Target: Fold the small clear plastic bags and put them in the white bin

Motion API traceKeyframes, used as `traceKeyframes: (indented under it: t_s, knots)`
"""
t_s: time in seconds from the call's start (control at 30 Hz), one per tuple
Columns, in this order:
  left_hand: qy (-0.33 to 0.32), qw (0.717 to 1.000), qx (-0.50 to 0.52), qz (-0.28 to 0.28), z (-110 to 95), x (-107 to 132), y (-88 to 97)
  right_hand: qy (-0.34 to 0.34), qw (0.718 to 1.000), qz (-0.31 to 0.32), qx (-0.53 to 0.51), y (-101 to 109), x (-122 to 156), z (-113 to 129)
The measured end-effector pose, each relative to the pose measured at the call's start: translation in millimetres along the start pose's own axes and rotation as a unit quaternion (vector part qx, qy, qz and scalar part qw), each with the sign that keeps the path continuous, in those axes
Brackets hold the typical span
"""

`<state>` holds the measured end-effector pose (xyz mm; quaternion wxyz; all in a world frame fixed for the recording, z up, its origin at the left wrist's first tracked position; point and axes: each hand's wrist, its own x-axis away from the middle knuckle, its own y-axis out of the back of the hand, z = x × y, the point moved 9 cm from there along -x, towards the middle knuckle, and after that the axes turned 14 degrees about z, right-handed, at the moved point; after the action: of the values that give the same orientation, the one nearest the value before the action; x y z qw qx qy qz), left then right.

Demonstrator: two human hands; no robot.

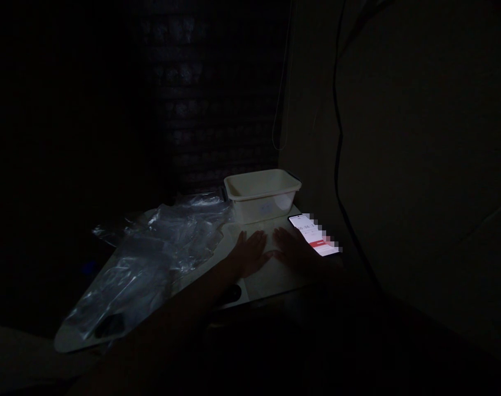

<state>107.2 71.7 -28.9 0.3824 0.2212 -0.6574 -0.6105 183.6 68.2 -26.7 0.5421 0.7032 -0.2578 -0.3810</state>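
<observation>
Both my hands lie flat on a pale tabletop (270, 283) in very dim light. My left hand (250, 253) has its fingers stretched forward and holds nothing. Beside it, my right hand (289, 247) rests palm down, fingers spread; the two hands nearly meet at the thumbs. A lit phone (314, 234) with a timer-like screen lies just right of my right hand. Beyond my fingertips stands a cream plastic tub (264, 203). Left of my left hand spreads a heap of clear plastic bags (180, 236), wrinkled and shiny.
A dark wall with horizontal ridges (184, 104) rises behind the table. A black cable (338, 132) runs down the plain wall on the right, and a thin looped cord (280, 147) hangs behind the tub. Near the front edge is a dark round spot (234, 293).
</observation>
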Motion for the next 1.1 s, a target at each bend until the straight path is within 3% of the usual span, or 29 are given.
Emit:
traceKeyframes:
  t_s: [0.3,0.6,1.1]
  knots:
    - [0.032,0.999,0.009,0.033,10,0,-9.5,-0.007,1.0,0.008,0.011,0,0,1]
    - [0.034,0.999,0.01,0.041,12,-2,-11.7,-0.011,0.999,-0.032,0.04,-3,3,-1]
    - [0.046,0.999,0.013,0.023,20,-1,-12.4,-0.007,0.999,-0.023,0.04,0,1,0]
